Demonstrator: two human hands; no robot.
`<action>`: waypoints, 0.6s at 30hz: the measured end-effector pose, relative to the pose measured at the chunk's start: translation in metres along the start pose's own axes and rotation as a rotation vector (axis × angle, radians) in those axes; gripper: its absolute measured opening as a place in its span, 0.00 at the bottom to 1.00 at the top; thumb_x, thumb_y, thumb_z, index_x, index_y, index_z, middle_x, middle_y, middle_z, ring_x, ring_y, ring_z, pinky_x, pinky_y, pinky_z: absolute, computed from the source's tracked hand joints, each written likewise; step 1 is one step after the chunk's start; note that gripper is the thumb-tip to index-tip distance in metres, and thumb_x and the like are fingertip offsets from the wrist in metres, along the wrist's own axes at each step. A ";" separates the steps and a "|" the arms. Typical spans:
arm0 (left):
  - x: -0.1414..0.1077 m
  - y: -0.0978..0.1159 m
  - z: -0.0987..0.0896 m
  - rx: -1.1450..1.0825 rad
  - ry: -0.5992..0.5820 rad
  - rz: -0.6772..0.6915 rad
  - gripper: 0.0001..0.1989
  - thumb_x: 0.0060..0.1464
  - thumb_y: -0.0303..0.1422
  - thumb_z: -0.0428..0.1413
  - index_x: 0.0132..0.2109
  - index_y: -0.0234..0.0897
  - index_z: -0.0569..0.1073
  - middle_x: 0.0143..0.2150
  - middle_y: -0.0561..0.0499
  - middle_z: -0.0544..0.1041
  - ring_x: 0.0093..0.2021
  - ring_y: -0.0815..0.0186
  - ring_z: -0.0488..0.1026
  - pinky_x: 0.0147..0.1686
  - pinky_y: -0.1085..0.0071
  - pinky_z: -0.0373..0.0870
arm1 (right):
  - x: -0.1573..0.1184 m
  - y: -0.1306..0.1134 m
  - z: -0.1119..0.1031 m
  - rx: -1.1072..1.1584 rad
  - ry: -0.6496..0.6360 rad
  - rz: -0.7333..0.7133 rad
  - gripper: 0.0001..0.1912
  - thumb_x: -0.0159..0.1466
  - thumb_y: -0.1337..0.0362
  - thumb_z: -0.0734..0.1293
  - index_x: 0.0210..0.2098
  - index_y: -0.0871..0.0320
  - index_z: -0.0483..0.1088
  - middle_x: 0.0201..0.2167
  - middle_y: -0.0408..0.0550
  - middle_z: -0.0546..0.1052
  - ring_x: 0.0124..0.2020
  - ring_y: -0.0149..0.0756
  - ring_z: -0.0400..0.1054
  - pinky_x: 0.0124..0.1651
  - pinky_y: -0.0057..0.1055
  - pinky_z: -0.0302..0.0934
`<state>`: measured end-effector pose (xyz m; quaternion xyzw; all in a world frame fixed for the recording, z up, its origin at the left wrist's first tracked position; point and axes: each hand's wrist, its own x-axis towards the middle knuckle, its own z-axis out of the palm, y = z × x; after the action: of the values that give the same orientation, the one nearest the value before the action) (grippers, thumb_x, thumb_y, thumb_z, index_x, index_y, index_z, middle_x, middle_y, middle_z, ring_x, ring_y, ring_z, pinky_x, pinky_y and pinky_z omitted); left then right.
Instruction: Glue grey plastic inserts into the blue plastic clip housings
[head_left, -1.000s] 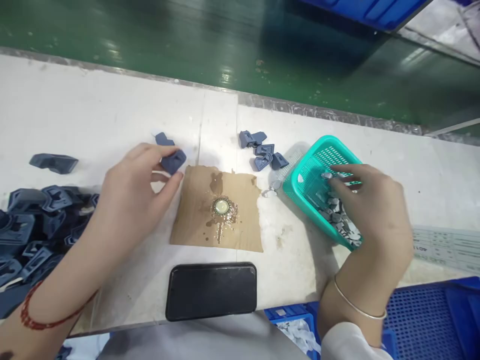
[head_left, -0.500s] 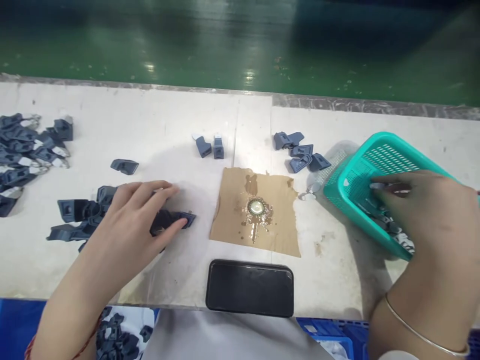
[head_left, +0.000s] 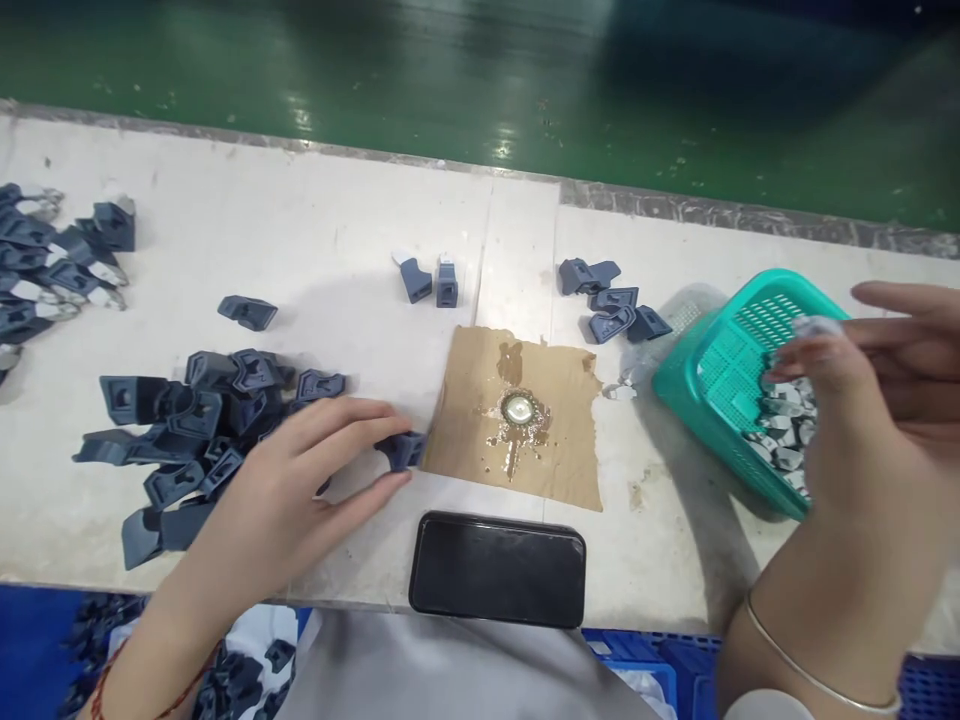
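Observation:
My left hand (head_left: 322, 480) is low over the table, thumb and fingers around a dark blue-grey plastic part (head_left: 403, 450) near the cardboard's left edge. A pile of similar parts (head_left: 191, 410) lies left of that hand, partly under it. Over the right side of the green basket (head_left: 701, 425), my right hand (head_left: 870, 390) pinches a small whitish piece (head_left: 817, 326) between thumb and finger. Many small white and grey pieces (head_left: 784, 430) lie in the basket. Brown cardboard (head_left: 465, 400) bears a round metal cap (head_left: 518, 408) with wet, shiny spots around it.
A black phone (head_left: 498, 570) lies at the table's front edge. Parts with white pieces attached (head_left: 67, 260) are heaped at far left. Two parts (head_left: 431, 282) stand behind the cardboard, and several more (head_left: 615, 300) lie left of the basket. Blue bins (head_left: 660, 665) are below the table.
My right hand has risen from inside the basket with a whitish piece. My left hand has moved right, off part of the pile, with a dark part at its fingertips. The view has shifted slightly.

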<state>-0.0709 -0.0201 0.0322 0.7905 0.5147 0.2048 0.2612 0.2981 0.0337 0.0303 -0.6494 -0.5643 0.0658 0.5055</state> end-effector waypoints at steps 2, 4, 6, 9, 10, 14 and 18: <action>0.003 0.010 0.007 -0.288 0.021 -0.092 0.15 0.65 0.33 0.59 0.57 0.52 0.76 0.55 0.51 0.80 0.51 0.61 0.79 0.47 0.69 0.79 | -0.013 -0.016 0.008 0.113 -0.024 0.018 0.14 0.57 0.62 0.80 0.42 0.54 0.82 0.30 0.47 0.79 0.28 0.39 0.73 0.29 0.38 0.65; 0.009 0.017 0.015 -0.554 0.010 -0.164 0.16 0.66 0.32 0.58 0.58 0.54 0.76 0.52 0.53 0.82 0.46 0.64 0.81 0.45 0.72 0.80 | -0.025 -0.026 0.014 0.186 -0.177 0.021 0.09 0.58 0.63 0.79 0.39 0.51 0.81 0.31 0.45 0.80 0.29 0.37 0.74 0.31 0.37 0.69; 0.015 0.022 0.023 -0.812 -0.014 -0.224 0.15 0.68 0.34 0.56 0.57 0.56 0.77 0.51 0.53 0.83 0.41 0.65 0.82 0.44 0.70 0.82 | -0.034 -0.030 0.019 0.233 -0.368 0.011 0.07 0.63 0.65 0.76 0.41 0.49 0.81 0.34 0.43 0.82 0.32 0.36 0.76 0.35 0.35 0.72; 0.026 0.025 0.033 -1.108 -0.083 -0.332 0.13 0.69 0.39 0.56 0.55 0.56 0.80 0.51 0.51 0.83 0.38 0.64 0.82 0.42 0.67 0.83 | -0.042 -0.029 0.028 0.224 -0.596 0.002 0.06 0.69 0.66 0.71 0.44 0.50 0.79 0.39 0.43 0.83 0.38 0.34 0.78 0.42 0.33 0.73; 0.029 0.025 0.035 -1.162 -0.108 -0.362 0.12 0.68 0.39 0.56 0.55 0.56 0.81 0.50 0.50 0.83 0.37 0.64 0.82 0.42 0.67 0.83 | -0.043 -0.029 0.031 0.200 -0.650 0.002 0.06 0.69 0.66 0.70 0.45 0.50 0.78 0.40 0.43 0.83 0.40 0.35 0.78 0.43 0.33 0.73; 0.042 0.029 0.039 -1.198 -0.113 -0.407 0.11 0.61 0.33 0.64 0.50 0.51 0.83 0.44 0.51 0.84 0.39 0.66 0.82 0.43 0.70 0.83 | -0.045 -0.030 0.040 0.135 -0.748 -0.007 0.04 0.69 0.63 0.70 0.44 0.53 0.76 0.36 0.44 0.82 0.36 0.35 0.77 0.40 0.33 0.72; 0.047 0.029 0.042 -1.139 -0.040 -0.374 0.12 0.54 0.26 0.66 0.45 0.44 0.82 0.42 0.49 0.84 0.39 0.64 0.81 0.38 0.70 0.83 | -0.047 -0.031 0.043 0.174 -0.763 0.021 0.03 0.69 0.63 0.70 0.43 0.53 0.77 0.36 0.44 0.83 0.36 0.35 0.77 0.40 0.33 0.71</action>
<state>-0.0068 0.0052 0.0199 0.4257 0.4492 0.3840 0.6852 0.2327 0.0170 0.0097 -0.5386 -0.6974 0.3553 0.3120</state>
